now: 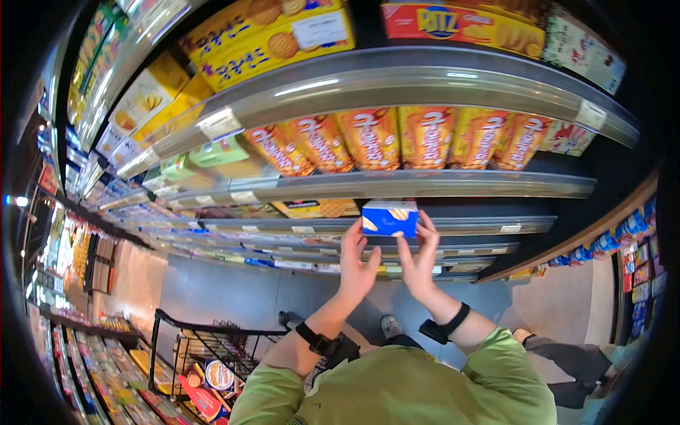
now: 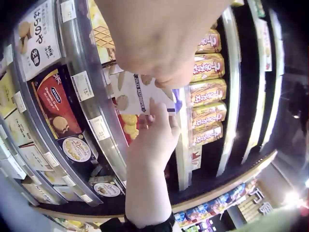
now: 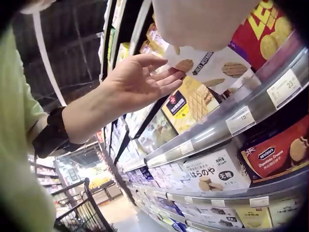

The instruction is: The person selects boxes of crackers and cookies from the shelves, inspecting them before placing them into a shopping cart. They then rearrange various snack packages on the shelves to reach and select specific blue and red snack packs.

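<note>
In front of the shelves, a small blue-and-white biscuit box [image 1: 388, 222] is held up between two hands. Biscuits are printed on its blue face; white sides with dark lettering show in both wrist views. My left hand [image 1: 358, 261] touches the box's left end. In the right wrist view the left hand's fingers [image 3: 166, 81] reach fairly straight to the box, its thumb apart from it. On the right end, my right hand [image 1: 421, 256] pinches the box between thumb and fingers, and a finger lies along its white face in the left wrist view.
Orange snack packs [image 1: 375, 142] line the shelf behind the box. Curved shelf edges [image 1: 397, 185] with price tags run close beyond the hands. A black shopping cart [image 1: 212, 333] holding several packages stands at lower left. Another person's legs [image 1: 567, 365] show at lower right.
</note>
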The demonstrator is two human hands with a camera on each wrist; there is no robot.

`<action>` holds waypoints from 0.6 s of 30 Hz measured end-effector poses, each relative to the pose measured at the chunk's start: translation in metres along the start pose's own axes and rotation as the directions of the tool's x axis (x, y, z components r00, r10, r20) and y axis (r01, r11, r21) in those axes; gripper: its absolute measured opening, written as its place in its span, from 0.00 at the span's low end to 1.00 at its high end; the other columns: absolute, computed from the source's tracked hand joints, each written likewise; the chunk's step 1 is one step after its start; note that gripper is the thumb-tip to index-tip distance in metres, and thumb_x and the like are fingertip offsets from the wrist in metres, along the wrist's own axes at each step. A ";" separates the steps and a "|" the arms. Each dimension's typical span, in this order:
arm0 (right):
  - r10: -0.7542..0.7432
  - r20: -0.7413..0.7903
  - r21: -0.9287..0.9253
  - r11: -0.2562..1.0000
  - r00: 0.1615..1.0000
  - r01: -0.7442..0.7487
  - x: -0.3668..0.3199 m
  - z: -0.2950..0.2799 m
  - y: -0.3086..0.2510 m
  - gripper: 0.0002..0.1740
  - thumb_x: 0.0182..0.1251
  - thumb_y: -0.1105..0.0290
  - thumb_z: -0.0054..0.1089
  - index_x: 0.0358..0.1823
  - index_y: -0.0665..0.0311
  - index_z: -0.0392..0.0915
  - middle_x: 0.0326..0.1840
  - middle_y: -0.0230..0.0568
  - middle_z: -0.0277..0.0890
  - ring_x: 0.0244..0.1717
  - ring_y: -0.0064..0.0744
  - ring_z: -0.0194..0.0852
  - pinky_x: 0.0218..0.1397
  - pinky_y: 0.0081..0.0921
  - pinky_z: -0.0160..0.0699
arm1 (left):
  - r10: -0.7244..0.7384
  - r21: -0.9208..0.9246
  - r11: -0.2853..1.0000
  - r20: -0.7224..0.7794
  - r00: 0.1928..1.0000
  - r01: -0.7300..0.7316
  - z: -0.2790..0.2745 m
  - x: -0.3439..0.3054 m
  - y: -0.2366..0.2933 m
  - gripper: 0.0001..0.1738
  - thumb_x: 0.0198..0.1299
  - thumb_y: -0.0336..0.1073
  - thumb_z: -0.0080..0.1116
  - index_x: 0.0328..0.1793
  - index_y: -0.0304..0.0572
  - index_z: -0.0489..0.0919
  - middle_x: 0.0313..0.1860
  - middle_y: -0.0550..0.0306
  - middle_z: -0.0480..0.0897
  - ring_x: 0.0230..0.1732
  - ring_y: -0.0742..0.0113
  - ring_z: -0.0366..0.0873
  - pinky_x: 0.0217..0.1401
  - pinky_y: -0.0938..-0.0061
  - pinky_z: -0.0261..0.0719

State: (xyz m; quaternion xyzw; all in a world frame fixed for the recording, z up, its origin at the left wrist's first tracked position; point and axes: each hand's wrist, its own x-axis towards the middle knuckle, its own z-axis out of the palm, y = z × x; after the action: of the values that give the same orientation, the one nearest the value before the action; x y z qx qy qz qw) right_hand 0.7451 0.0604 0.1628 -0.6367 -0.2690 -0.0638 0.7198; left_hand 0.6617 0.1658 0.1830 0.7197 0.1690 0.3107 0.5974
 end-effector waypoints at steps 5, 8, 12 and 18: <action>-0.270 0.211 0.032 0.962 0.939 0.270 -0.029 -0.002 -0.030 0.23 0.60 0.78 0.65 0.52 0.65 0.62 0.72 0.62 0.57 0.62 0.42 0.68 0.61 0.33 0.69 | 0.100 0.018 0.995 -0.033 0.994 -0.100 -0.056 -0.066 0.032 0.38 0.54 0.18 0.59 0.72 0.36 0.61 0.67 0.46 0.63 0.70 0.56 0.64 0.69 0.65 0.68; -0.067 0.380 0.127 0.992 0.922 0.020 -0.052 0.035 -0.046 0.35 0.59 0.81 0.65 0.67 0.67 0.57 0.66 0.53 0.63 0.59 0.36 0.70 0.59 0.32 0.73 | 0.116 0.180 0.979 -0.120 0.986 -0.094 -0.111 -0.102 0.047 0.39 0.54 0.21 0.61 0.74 0.38 0.62 0.69 0.44 0.63 0.70 0.52 0.63 0.71 0.64 0.65; 0.052 0.751 0.023 0.994 0.658 -0.104 -0.095 0.102 -0.058 0.39 0.61 0.81 0.64 0.72 0.67 0.56 0.63 0.47 0.67 0.56 0.34 0.73 0.58 0.30 0.73 | -0.036 0.214 0.971 -0.290 0.956 0.102 -0.178 -0.180 0.053 0.43 0.53 0.24 0.63 0.77 0.40 0.59 0.70 0.43 0.64 0.70 0.51 0.64 0.71 0.64 0.63; -0.081 0.974 0.130 0.964 0.211 -0.231 -0.202 0.211 -0.107 0.35 0.64 0.79 0.62 0.71 0.64 0.58 0.64 0.46 0.67 0.55 0.33 0.74 0.52 0.28 0.78 | -0.057 0.290 0.906 -0.638 0.768 0.308 -0.254 -0.322 0.072 0.45 0.56 0.26 0.63 0.80 0.47 0.55 0.73 0.52 0.63 0.68 0.60 0.68 0.66 0.66 0.67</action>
State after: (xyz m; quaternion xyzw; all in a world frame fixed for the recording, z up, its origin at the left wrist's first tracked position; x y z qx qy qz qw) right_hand 0.4627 0.1906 0.1719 -0.4527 -0.6342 0.4183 0.4667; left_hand 0.2466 0.1432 0.1966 0.6594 0.4814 0.4287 0.3869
